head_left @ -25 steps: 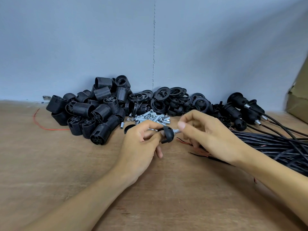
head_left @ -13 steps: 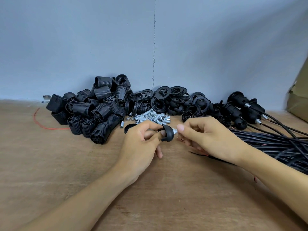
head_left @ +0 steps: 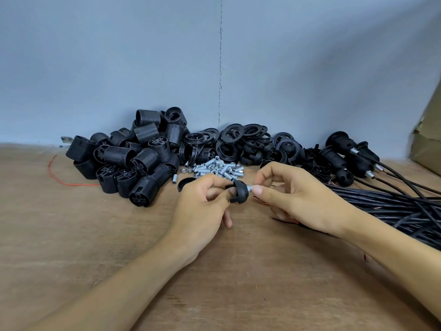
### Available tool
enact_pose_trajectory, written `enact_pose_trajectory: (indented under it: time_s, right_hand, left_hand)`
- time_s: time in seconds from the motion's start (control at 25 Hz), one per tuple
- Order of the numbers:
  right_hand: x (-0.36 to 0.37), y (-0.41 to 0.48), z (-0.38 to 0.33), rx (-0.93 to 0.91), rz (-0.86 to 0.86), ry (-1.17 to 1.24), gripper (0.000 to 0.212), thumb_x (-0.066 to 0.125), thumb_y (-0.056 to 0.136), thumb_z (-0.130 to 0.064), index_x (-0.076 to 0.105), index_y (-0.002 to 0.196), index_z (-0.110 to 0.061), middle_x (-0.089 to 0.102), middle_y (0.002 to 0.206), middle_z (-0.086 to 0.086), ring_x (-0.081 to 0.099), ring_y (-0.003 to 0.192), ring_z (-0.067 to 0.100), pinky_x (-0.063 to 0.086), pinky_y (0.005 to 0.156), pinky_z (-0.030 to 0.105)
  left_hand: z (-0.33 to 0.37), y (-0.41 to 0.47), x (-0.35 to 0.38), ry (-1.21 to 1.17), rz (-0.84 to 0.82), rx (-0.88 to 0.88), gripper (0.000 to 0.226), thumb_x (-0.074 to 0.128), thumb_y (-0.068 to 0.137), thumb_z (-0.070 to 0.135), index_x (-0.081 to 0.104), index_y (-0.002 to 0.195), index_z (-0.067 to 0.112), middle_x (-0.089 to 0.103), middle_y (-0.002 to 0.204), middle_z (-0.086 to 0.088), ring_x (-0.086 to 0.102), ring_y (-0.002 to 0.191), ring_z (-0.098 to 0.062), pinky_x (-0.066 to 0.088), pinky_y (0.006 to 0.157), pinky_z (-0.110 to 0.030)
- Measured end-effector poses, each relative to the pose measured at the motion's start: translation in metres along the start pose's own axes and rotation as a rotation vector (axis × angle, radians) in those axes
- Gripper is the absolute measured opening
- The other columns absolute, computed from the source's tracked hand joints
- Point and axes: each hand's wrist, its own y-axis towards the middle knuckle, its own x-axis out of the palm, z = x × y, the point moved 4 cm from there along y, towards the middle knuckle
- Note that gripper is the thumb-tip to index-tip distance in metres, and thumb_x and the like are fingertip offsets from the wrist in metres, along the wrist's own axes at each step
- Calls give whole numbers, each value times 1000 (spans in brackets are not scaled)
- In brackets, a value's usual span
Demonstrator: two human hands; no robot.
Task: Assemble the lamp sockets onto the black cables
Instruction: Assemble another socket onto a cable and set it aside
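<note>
Black domed socket cap (head_left: 239, 192) (silver threaded stud (head_left: 249, 188) protruding).

Illumination: even, diffuse, moderately bright, falling from above.
Shadows: soft and faint under the left grip (head_left: 200, 206) and right grip (head_left: 303, 199) on the tabletop (head_left: 71, 235); denser beneath the socket pile (head_left: 143, 161) at the far edge.
Glare: pinpoint highlights on the metal nipple (head_left: 249, 188) in the right grip and on the loose nipples (head_left: 214, 168); dull sheen on the cables (head_left: 393, 206).
Black cap (head_left: 241, 193) in the left grip: little surface detail.
Focus: sharp centrally.
Distortion: far edge bows; forearms stretch toward the near corners.
</note>
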Motion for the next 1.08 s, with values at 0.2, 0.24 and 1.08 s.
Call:
enact_pose_trajectory:
  time_s: [0.2, 0.24, 1.08]
  right_hand:
    - [2, 0, 5, 26, 16, -76, 44, 48, 99, -57, 59, 74, -23, 62, 59, -2, 49, 42, 14, 39, 46, 17]
    - [2, 0, 5, 7, 1, -46, 32, 54, 98, -51, 61, 80, -26, 64, 65, -3, 50, 45, 15, 40, 47, 15]
    - [20, -6, -8, 255, 60, 170, 54, 43, 102, -45, 41, 56, -19, 45, 47, 4, 33, 37, 15, 29, 41, 23]
  left_hand:
    - [3, -1, 3, 19, -27, 15, 2, 69, 97, 22, 71, 96, 23, 75, 71, 1, 59, 46, -11, 44, 50, -16]
    - [2, -1, 1, 9, -16, 5, 3, 69, 97, 21, 71, 96, 23, 76, 73, -1, 59, 46, -12, 44, 50, -16]
    - [27, -19, 4, 336, 132, 406, 12, 71, 93, 15, 69, 84, 23, 70, 64, 15, 53, 48, -13, 36, 46, -17]
